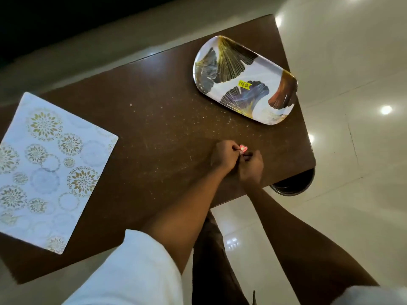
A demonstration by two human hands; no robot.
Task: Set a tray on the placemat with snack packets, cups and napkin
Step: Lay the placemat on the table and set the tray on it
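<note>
Head view: left hand point(224, 156) and right hand point(251, 166) both pinch a small red item point(243, 148), likely peeling it; tray point(244, 79) upper right, off placemat point(47, 170) at left.

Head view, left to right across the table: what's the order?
Order: placemat → left hand → red item → right hand. The tray is left out: it lies farther back and spans the same columns as both hands.
</note>
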